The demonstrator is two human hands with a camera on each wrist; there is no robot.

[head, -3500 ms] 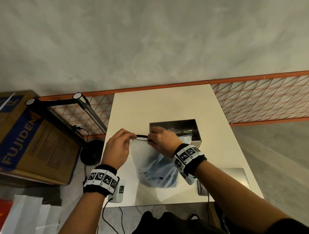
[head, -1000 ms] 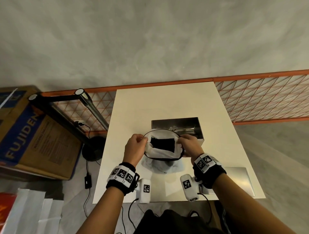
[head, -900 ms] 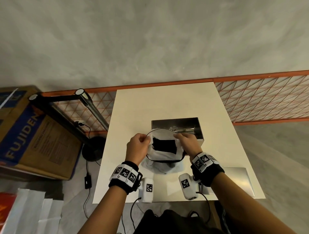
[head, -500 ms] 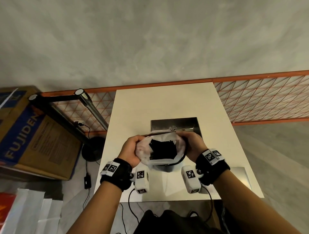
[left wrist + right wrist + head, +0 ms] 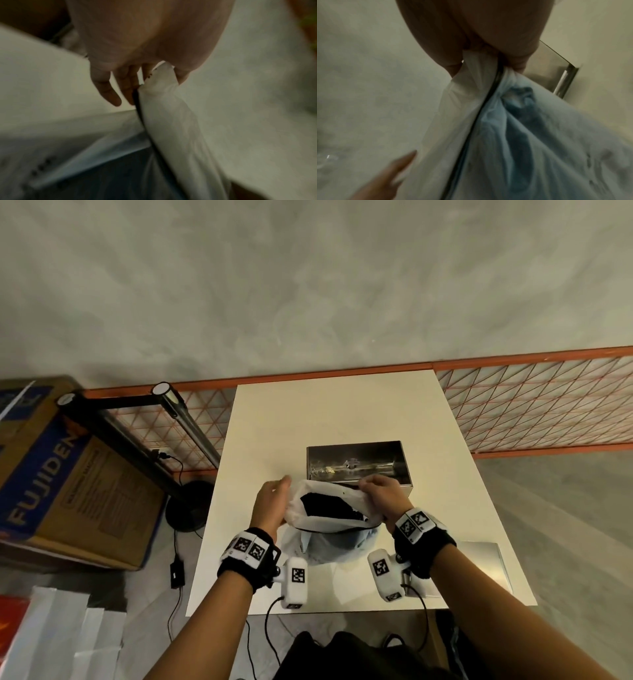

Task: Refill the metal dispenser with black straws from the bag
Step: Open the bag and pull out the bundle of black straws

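Note:
A translucent white bag [image 5: 329,520] stands on the table just in front of the open metal dispenser [image 5: 356,463]. Its mouth gapes and shows a bundle of black straws [image 5: 325,505] inside. My right hand [image 5: 380,494] pinches the bag's rim on the right side; in the right wrist view its fingers [image 5: 520,63] bunch the plastic [image 5: 522,128] beside the dark rim band. My left hand [image 5: 270,505] lies against the bag's left side with straight fingers [image 5: 109,94]. The bag's rim [image 5: 163,83] rises between the thumb and those fingers. The dispenser's inside looks bare metal.
The white table [image 5: 342,412] carries a flat metal lid [image 5: 486,563] at its near right corner. A cardboard box [image 5: 68,474] and a black lamp stand [image 5: 185,505] sit on the floor to the left. An orange mesh fence [image 5: 548,405] runs behind.
The shut bag was pulled open over the last seconds. Since half a second ago my left hand has uncurled from the rim to straight fingers; the right hand still grips the rim.

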